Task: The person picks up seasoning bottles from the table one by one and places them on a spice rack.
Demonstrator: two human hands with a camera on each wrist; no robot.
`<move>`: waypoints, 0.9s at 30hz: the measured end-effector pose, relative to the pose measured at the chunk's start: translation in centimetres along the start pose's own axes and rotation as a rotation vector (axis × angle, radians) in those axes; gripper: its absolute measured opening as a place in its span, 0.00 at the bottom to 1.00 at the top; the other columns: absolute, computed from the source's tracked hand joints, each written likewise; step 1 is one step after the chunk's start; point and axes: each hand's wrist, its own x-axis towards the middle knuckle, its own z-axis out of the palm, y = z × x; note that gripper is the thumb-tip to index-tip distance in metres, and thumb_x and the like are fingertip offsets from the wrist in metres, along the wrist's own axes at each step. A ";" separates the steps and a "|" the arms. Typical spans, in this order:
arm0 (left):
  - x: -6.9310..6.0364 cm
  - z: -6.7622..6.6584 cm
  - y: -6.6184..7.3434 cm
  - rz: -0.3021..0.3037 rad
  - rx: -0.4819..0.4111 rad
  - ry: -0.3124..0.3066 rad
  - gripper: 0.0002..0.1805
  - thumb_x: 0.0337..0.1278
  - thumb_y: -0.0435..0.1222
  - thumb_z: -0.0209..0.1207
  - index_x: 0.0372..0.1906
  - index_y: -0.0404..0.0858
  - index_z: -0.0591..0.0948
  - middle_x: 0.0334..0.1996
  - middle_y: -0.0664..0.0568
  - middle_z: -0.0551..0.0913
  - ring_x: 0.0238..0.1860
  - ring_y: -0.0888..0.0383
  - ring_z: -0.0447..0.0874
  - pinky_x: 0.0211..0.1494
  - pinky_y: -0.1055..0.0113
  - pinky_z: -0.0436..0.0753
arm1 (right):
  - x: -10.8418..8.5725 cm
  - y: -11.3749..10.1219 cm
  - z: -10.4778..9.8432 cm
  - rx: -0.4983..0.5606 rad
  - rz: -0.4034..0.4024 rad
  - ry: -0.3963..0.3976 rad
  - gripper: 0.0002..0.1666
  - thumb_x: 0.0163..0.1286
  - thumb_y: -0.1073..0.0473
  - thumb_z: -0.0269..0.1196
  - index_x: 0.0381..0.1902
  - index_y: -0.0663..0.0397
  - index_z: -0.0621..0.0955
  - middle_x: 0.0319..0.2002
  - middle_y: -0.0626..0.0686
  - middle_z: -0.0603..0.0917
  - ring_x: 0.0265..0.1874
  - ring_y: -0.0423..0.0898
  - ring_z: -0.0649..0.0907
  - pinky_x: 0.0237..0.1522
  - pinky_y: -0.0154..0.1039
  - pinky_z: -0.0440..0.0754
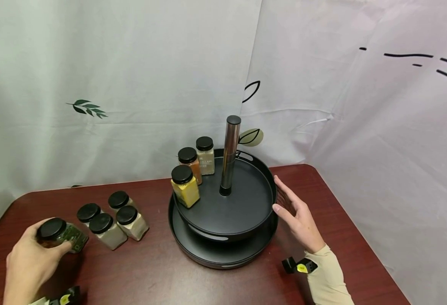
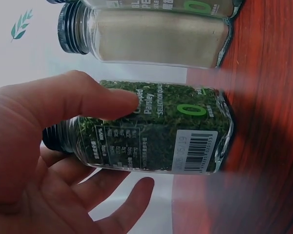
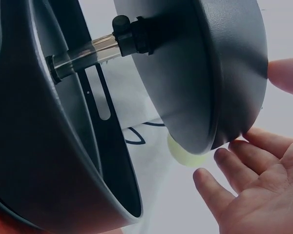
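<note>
My left hand (image 1: 37, 258) grips a square jar of green parsley (image 1: 73, 238) with a black lid, at the table's left. In the left wrist view the thumb lies across the label of the parsley jar (image 2: 151, 126), fingers behind it. A black two-tier round tray (image 1: 238, 212) with a metal post stands mid-table. Three jars, yellow (image 1: 186, 192), orange (image 1: 195, 167) and beige (image 1: 207, 163), stand at the upper tier's left. My right hand (image 1: 299, 218) touches that tier's right rim with extended fingers; in the right wrist view its fingertips meet the upper tier's side (image 3: 239, 73).
Several black-lidded jars with pale contents, one of them in front (image 1: 113, 236), stand close together between the parsley jar and the tray. A pale curtain (image 1: 151, 84) with leaf prints hangs behind the red-brown table (image 1: 143, 279).
</note>
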 end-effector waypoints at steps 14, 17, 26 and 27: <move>-0.4 -0.2 0.1 -0.008 0.024 0.025 0.42 0.49 0.36 0.73 0.66 0.23 0.66 0.47 0.21 0.79 0.50 0.24 0.73 0.67 0.33 0.57 | 0.0 0.0 0.0 0.014 0.002 -0.011 0.37 0.76 0.73 0.53 0.79 0.57 0.58 0.78 0.58 0.57 0.75 0.55 0.61 0.70 0.35 0.66; -0.3 -0.3 0.1 -0.026 0.029 0.028 0.42 0.49 0.36 0.73 0.66 0.23 0.66 0.47 0.21 0.78 0.51 0.23 0.72 0.68 0.34 0.57 | 0.0 -0.1 0.0 0.010 0.007 -0.011 0.37 0.76 0.72 0.53 0.79 0.56 0.58 0.78 0.59 0.57 0.75 0.55 0.61 0.70 0.35 0.66; -0.5 -0.4 0.3 -0.085 0.031 0.021 0.43 0.51 0.38 0.72 0.68 0.24 0.65 0.52 0.20 0.74 0.53 0.23 0.69 0.67 0.34 0.58 | -0.1 -0.2 -0.1 -0.003 0.012 -0.025 0.38 0.75 0.73 0.53 0.79 0.57 0.57 0.79 0.58 0.56 0.75 0.56 0.61 0.69 0.35 0.67; -0.5 -0.5 0.4 -0.093 0.029 0.019 0.43 0.52 0.38 0.72 0.68 0.24 0.65 0.53 0.20 0.74 0.54 0.23 0.69 0.68 0.35 0.57 | -0.1 -0.2 -0.1 -0.005 0.011 -0.026 0.38 0.75 0.73 0.53 0.79 0.57 0.57 0.79 0.59 0.56 0.75 0.56 0.61 0.70 0.35 0.67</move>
